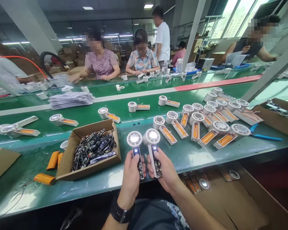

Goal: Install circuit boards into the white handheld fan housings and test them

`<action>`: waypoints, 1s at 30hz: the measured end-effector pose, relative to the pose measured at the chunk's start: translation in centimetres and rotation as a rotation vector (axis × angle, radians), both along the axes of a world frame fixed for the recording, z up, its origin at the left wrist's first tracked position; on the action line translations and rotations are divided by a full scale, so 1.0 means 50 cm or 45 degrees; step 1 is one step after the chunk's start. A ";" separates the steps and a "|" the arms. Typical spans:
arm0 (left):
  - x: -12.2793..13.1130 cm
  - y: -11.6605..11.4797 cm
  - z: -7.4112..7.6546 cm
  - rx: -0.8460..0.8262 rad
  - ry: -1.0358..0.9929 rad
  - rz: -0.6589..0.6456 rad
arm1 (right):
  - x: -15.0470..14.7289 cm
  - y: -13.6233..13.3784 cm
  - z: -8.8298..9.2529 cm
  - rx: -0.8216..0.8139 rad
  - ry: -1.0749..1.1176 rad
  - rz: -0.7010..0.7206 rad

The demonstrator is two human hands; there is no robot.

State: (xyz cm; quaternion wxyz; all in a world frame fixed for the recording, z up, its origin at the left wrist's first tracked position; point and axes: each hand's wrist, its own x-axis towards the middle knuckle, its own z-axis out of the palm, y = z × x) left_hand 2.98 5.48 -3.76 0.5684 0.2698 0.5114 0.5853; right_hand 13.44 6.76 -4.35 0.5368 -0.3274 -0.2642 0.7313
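Note: left hand (131,182) clamped on one lit white handheld fan (134,139), right hand (162,171) on a second fan (153,136); hands just apart, held over the near edge of the bench (182,156). Both long axes run away from the body, lit ends forward. Cardboard box (67,159) of loose circuit boards (93,150) lies nearer left hand

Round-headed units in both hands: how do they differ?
The left-hand unit in the left hand faces the camera squarely; the right-hand unit in the right hand is turned, showing its white side. The left-hand unit's handle shows mostly dark circuit board; the right-hand unit's shows white housing beside its board. Both heads glow white, with a small light on each board.
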 end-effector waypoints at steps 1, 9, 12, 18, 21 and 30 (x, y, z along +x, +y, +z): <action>0.000 0.000 -0.003 0.002 0.005 0.009 | -0.002 0.001 -0.001 -0.011 -0.008 0.004; 0.003 0.010 -0.016 0.057 0.037 0.055 | -0.021 0.008 0.001 0.069 -0.078 -0.034; 0.003 0.019 -0.030 0.100 0.036 0.070 | -0.030 0.011 -0.010 0.124 -0.100 -0.061; 0.000 0.016 -0.034 0.137 0.022 0.082 | -0.038 0.008 -0.012 0.167 -0.113 -0.051; -0.006 0.004 -0.020 0.146 0.018 0.065 | -0.042 0.001 0.000 0.171 -0.107 -0.041; -0.019 -0.011 0.013 0.138 0.015 0.084 | -0.054 -0.008 0.020 0.176 -0.125 0.007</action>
